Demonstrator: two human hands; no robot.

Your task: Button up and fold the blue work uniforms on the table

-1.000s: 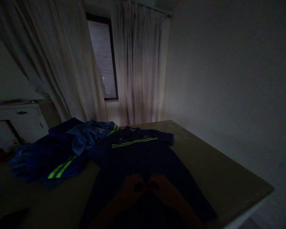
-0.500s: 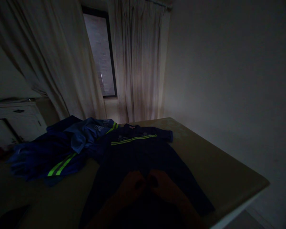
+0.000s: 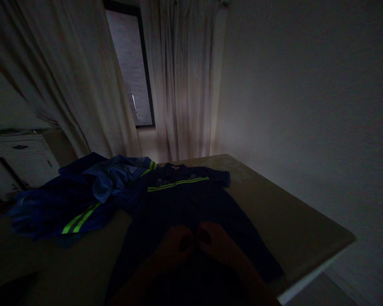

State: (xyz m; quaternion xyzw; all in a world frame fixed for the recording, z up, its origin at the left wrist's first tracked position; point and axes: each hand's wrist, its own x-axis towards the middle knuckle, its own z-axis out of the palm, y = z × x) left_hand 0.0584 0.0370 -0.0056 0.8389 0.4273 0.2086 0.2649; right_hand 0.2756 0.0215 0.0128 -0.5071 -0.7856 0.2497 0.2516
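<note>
Fingers: on your left hand (image 3: 177, 244) and right hand (image 3: 215, 242), curled, lower centre — too dark to tell if clamped on cloth;
Dark garment (image 3: 185, 202): centre of frame; laid flat — spreading looks mostly done;
Blue heap (image 3: 60, 204): left of frame; crumpled, seemingly left unspread.

light: dim
window (image 3: 129, 63): dark frame, between curtains (image 3: 187, 85)
wall (image 3: 300, 106): plain, right side
cabinet (image 3: 22, 159): whitish, left
floor (image 3: 321, 287): grey sliver, lower right

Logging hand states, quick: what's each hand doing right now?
Left hand: curled over the dark blue garment; too dark to tell if it's gripping.
Right hand: also curled; grip cannot be told.
</note>
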